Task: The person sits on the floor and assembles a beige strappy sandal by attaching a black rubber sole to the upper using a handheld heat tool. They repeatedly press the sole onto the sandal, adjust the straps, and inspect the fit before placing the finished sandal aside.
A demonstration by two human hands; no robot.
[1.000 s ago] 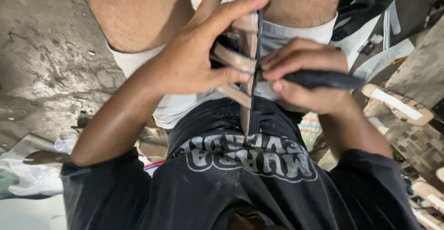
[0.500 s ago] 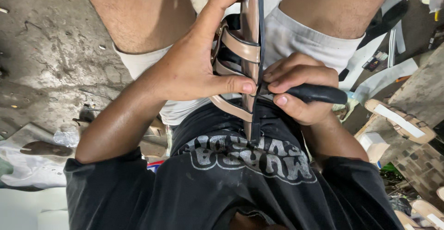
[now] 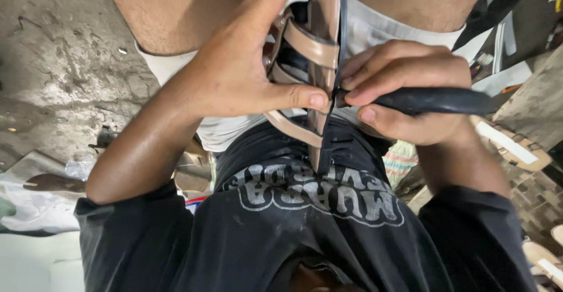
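Observation:
My left hand (image 3: 240, 72) grips a tan strappy sandal (image 3: 314, 51) held on edge between my knees, thumb pressed against its sole edge. My right hand (image 3: 404, 86) is closed round the black handle of a tool (image 3: 440, 100), whose tip meets the sandal's sole edge right beside my left thumb. A thin black strip (image 3: 342, 28) runs along the sole edge. The tool's tip is hidden between my fingers and the sandal.
Bare concrete floor (image 3: 64, 63) lies on the left, with white plastic scraps (image 3: 35, 210) near my left elbow. On the right are other sandals and soles (image 3: 510, 145), white strips (image 3: 498, 75) and a striped cloth (image 3: 402, 160).
The sandal and both hands shifted slightly higher in view. My right hand with the tool moved in closer to the sole edge, next to my left thumb.

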